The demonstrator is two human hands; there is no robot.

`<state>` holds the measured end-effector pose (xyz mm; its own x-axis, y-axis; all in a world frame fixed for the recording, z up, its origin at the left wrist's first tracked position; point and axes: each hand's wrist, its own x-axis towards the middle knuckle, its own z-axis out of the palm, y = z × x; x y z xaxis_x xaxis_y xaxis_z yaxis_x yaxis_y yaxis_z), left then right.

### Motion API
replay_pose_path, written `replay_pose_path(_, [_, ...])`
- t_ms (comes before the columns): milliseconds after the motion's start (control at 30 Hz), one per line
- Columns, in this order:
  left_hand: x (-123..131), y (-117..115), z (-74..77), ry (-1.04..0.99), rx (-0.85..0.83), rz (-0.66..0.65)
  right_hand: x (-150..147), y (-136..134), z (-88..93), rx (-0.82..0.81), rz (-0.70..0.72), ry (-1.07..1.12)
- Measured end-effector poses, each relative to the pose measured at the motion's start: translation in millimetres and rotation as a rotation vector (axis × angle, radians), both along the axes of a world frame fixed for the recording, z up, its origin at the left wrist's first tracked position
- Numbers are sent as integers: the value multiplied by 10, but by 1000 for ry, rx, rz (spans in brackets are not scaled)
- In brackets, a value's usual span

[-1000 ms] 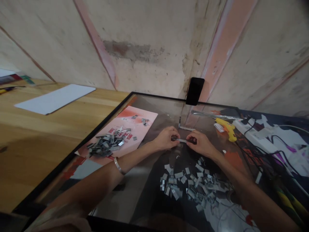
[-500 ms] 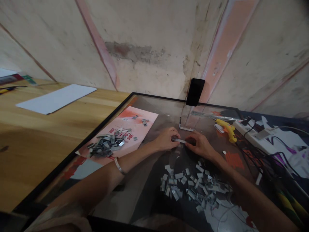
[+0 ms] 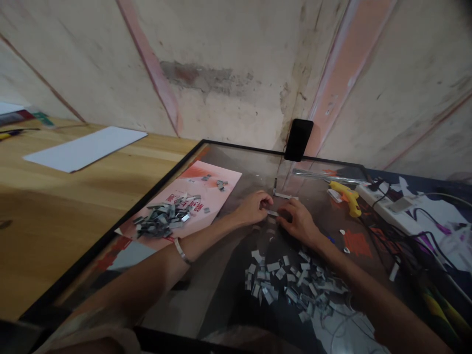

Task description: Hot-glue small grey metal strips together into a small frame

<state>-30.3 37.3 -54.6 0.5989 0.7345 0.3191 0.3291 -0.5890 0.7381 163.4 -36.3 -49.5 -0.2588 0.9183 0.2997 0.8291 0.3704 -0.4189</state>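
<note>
While left hand (image 3: 251, 208) clamps one pale strip (image 3: 273, 213), right hand (image 3: 301, 221) alongside, grip unclear, two big heaps of metallic pieces (image 3: 162, 219)

large red chinese characters run across a pink printed sheet (image 3: 214, 196) on the tabletop (image 3: 245, 152), partly hidden by a heap of small metal pieces (image 3: 162, 219), so the full wording cannot be read. a small pale mark (image 3: 191, 181) near the sheet's far edge is too tiny to make out.
</note>
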Motion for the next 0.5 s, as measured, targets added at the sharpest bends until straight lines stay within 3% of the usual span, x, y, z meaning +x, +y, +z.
replay_pose_path(233, [2,13,26,-40,-116,73,-19,13,21,-10,-4,38])
replay_pose_path(500, [-19,-20,112,-170,-221,82,61,52,165,-108,-85,264])
